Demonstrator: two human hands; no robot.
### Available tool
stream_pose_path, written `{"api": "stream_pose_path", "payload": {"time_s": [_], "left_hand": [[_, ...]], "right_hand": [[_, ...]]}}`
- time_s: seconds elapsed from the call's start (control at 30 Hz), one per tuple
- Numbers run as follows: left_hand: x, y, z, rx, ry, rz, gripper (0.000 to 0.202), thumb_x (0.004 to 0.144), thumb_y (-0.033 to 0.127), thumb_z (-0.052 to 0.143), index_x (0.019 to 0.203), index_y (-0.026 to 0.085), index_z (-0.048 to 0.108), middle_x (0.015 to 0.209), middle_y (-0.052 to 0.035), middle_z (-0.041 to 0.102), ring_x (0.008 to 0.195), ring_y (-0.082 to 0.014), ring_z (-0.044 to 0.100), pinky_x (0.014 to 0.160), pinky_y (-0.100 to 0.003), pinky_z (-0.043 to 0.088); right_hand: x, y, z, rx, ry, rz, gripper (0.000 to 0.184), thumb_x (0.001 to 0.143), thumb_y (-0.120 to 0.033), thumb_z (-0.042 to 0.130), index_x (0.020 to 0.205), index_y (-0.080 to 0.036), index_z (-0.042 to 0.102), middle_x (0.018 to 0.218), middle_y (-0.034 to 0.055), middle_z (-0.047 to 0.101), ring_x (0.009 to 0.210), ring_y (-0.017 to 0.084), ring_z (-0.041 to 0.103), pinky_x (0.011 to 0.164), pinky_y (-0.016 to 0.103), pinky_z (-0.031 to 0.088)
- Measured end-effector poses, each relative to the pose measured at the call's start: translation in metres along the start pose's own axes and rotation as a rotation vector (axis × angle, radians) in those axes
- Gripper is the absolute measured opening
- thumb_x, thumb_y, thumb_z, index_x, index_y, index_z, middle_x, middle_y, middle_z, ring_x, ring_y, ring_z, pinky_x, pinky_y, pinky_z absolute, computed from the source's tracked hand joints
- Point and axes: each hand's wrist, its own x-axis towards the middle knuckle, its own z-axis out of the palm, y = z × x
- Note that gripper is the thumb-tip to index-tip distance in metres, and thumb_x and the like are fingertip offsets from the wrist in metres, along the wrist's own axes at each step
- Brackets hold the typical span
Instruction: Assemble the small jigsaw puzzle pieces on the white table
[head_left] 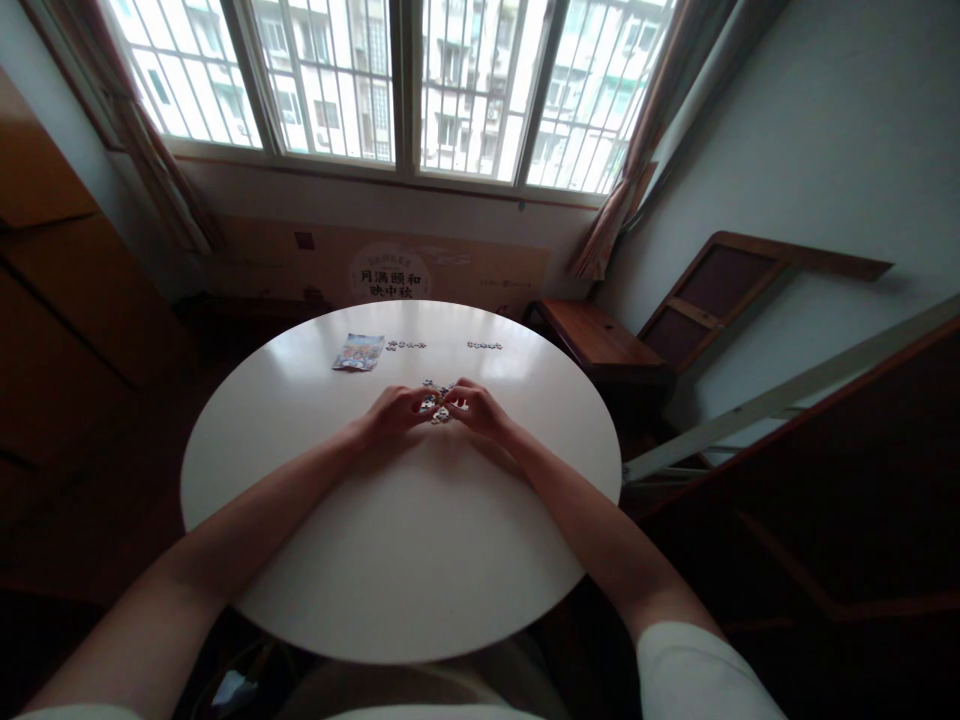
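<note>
– White is filling most of my feed: I am looking down at a round table [405,560], with both bare forearms reaching in from its near edge.

– What are the hands doing?

– They are meeting at the middle of the table. The left hand [394,410] and the right hand [480,408] are both lying half curled, knuckles up, with their fingertips coming together on a little cluster of small pieces [437,400]. The pieces are showing only in the gap between the fingers and are lying at the centre of the table. I am not able to tell from here whether either hand is actually pinching a piece or only touching the heap.

– Anything else lying on the table?

– Toward its far side, left of centre, a printed card [359,352] is lying flat. Just beside it a short row of pieces [406,345] is sitting, and a second row [484,346] is sitting further right, well apart from the hands. They are too small for me to be making out any print.

– And around the table?

– Beyond its far edge a cardboard box [390,272] is leaning under a barred window [390,80]. Off the table's far right side a wooden bench [596,335] is standing against the wall.
</note>
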Motion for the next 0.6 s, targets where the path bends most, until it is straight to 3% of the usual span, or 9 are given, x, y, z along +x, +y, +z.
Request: {"api": "stream_pose_path", "payload": {"time_s": [0.6], "left_hand": [[0.0011, 0.0021, -0.001, 0.055, 0.061, -0.034, 0.027, 0.081, 0.037, 0.056, 0.1, 0.022, 0.068, 0.052, 0.0044, 0.057, 0.044, -0.0074, 0.048, 0.05, -0.019, 0.03]], "right_hand": [[-0.0001, -0.0036, -0.0034, -0.039, 0.013, 0.0, 0.008, 0.081, -0.019, 0.06, 0.082, -0.015, 0.068, 0.082, 0.0029, 0.057, 0.068, 0.009, 0.054, 0.064, 0.022, 0.043]]}}
